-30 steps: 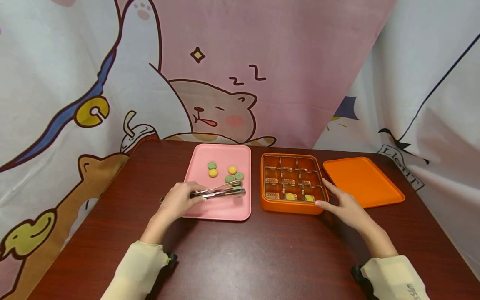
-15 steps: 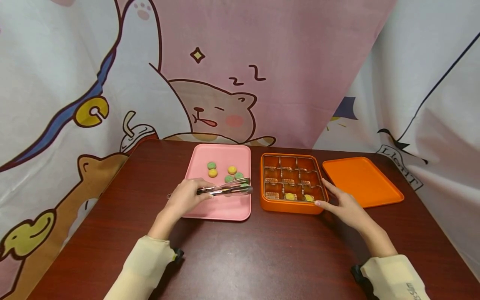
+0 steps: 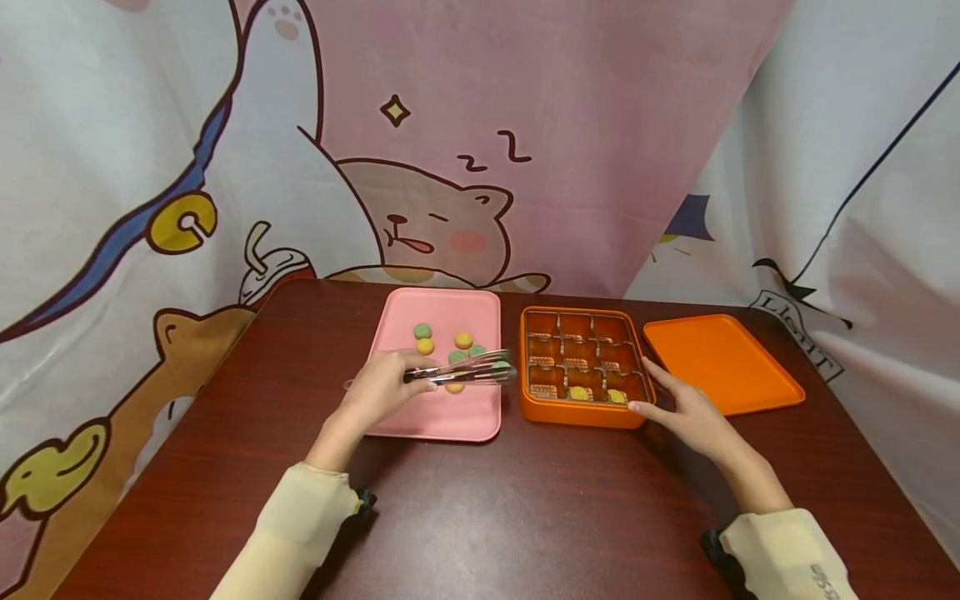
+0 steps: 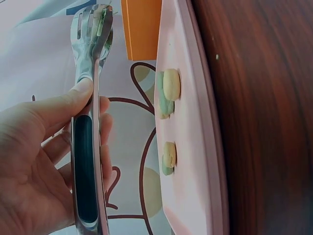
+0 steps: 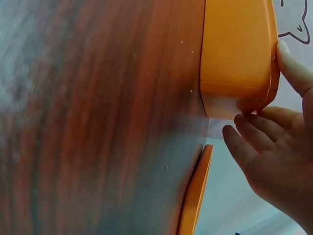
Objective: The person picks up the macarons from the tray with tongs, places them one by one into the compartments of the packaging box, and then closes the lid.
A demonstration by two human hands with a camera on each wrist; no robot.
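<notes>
Left wrist only: tongs' (image 4: 87, 147) black grip.

Cream long sleeves (image 3: 300, 525), black wrist straps (image 3: 365, 500).

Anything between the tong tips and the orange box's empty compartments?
Nothing visible. The tongs, gripped by the left hand, hover over the pink tray's right edge; only the box wall lies ahead. The lid lies off beside it; the right hand touches the box's near right corner.
</notes>
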